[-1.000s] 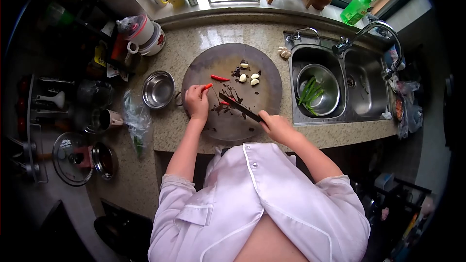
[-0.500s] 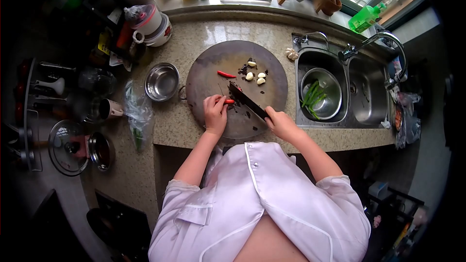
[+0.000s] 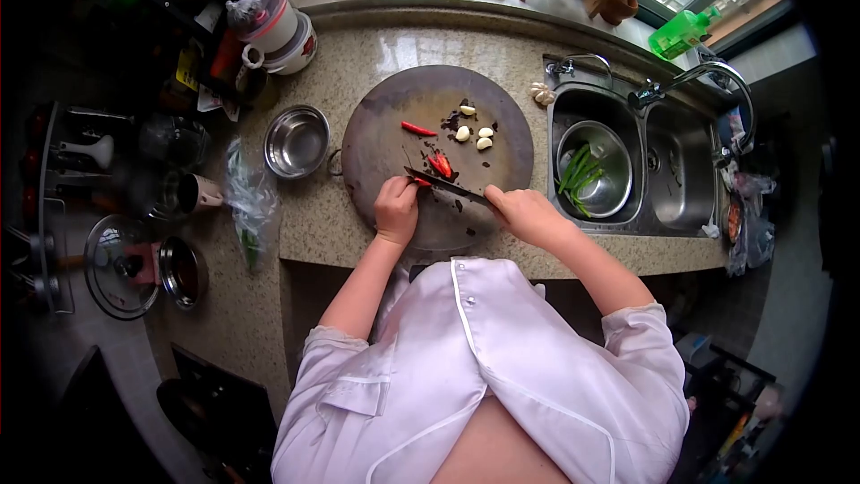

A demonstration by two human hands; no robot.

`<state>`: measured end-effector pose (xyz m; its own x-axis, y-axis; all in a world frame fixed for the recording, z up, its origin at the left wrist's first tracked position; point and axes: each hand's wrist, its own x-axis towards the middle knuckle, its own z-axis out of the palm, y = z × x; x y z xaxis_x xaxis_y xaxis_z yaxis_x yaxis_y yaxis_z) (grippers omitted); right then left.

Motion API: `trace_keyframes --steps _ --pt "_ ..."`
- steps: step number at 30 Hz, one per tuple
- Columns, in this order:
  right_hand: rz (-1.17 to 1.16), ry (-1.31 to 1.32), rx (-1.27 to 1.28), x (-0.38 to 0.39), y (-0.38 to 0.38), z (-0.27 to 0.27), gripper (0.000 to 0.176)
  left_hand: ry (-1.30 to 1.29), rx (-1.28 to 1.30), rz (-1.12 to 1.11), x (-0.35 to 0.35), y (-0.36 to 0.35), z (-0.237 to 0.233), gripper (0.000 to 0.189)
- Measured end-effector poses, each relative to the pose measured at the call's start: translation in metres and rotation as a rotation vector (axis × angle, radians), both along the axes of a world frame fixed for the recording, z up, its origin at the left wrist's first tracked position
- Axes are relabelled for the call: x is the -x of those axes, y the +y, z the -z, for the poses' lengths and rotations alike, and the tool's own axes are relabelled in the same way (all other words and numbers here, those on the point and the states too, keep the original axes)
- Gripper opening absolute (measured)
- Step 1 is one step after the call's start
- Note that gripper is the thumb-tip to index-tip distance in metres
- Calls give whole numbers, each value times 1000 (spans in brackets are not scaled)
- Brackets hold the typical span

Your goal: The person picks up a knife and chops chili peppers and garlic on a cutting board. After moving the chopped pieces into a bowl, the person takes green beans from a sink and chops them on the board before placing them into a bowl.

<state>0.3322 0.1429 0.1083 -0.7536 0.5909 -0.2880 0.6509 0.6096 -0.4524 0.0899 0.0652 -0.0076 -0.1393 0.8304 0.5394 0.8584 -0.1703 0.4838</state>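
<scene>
On the round chopping board (image 3: 381, 112), my left hand (image 3: 396, 210) has its fingers closed on a red chili (image 3: 422, 182), of which only a short end shows. My right hand (image 3: 523, 213) grips the handle of a dark kitchen knife (image 3: 455, 187). The blade lies across the chili, close to my left fingertips. Just beyond the blade are cut chili pieces (image 3: 440, 164). Farther up the board rests another red chili (image 3: 418, 128). Several peeled garlic cloves (image 3: 485, 142) sit to its right, among dark scraps.
Left of the board stands a steel bowl (image 3: 296, 142); beside it is a plastic bag (image 3: 248, 202) with something green inside. On the right, the double sink (image 3: 680, 167) holds a metal basin (image 3: 618, 145) with green peppers (image 3: 580, 179). A garlic bulb (image 3: 541, 93) lies near the sink's corner.
The knife blade has swung down toward me and now lies across the chili at my left fingers. Cut red pieces now show beyond the blade. My right hand has turned and shifted slightly.
</scene>
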Motion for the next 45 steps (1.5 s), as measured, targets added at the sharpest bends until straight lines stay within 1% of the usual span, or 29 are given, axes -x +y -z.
trace_keyframes --steps 2,4,8,11,13,15,19,22,23,24,25,28,31,35,40,45 --pt "-40 -53 9 3 5 -7 14 -17 1 -8 0 -1 2 18" --pt "-98 -128 25 8 8 -11 19 -38 2 -16 -1 -1 3 17" --pt "-140 -203 22 18 8 -6 22 -46 -2 -9 1 0 5 16" --pt "-170 -163 40 28 12 13 22 -55 31 -15 0 -1 3 15" --pt "-117 -76 29 51 15 27 20 -61 73 -27 0 -3 3 15" --pt "-117 -28 8 79 14 39 20 -53 44 -29 0 0 4 12" --pt "-103 91 -21 120 17 59 19 -42 69 -34 3 -2 7 10" --pt "-100 145 -19 111 15 60 20 -44 62 -31 0 0 2 8" --pt "-115 143 -32 102 13 58 20 -19 31 -76 -1 -1 -2 8" --pt "-95 89 -33 92 10 55 20 10 6 -109 -1 0 -5 8" --pt "-73 33 -32 83 10 54 21 -20 -9 -90 -1 -1 -5 8" --pt "-65 31 -4 68 11 49 20 -79 -14 -67 3 -1 -6 8" --pt "-42 -4 30 62 8 32 19 -95 0 -68 3 -1 -2 8" --pt "-17 -18 55 52 1 27 21 -118 -9 -75 3 0 -3 8" --pt "-48 -46 80 49 0 27 26 -102 -19 -71 6 -2 5 8" --pt "-32 -64 115 61 0 32 25 -96 -19 -71 6 -1 6 9"
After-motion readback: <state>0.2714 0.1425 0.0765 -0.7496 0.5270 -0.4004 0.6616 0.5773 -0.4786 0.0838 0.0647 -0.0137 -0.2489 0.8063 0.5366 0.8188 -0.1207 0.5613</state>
